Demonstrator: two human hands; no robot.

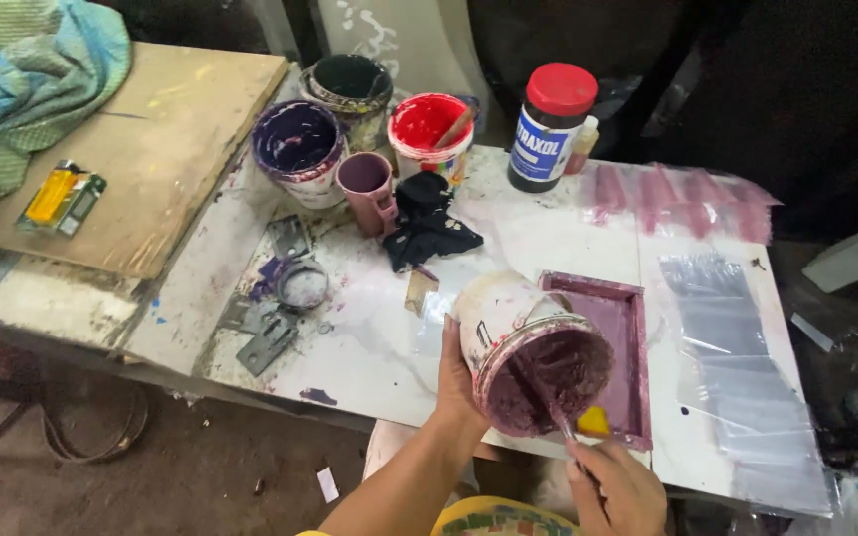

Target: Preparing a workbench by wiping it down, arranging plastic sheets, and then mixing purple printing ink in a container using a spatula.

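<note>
on the far left a blue-green cloth (27, 74) is lying over a wooden board (166, 129), with a yellow lighter (55, 195) resting on it. moving right, a purple paint tub (298, 144), a dark tub (352, 84), a red paint tub (429, 127), a mauve cup (367, 184) and a black rag (427, 228) are sitting on the stained bench (369, 337). your left hand (457, 382) is gripping a tilted tub of purple paint (528, 352) from behind, holding it above the bench beside a purple-stained tray (623, 347). your right hand (616, 486) is closing around a thin stirring tool (560, 422) dipping into that paint. further right, clear plastic sheets (737, 357) are lying flat.
</note>
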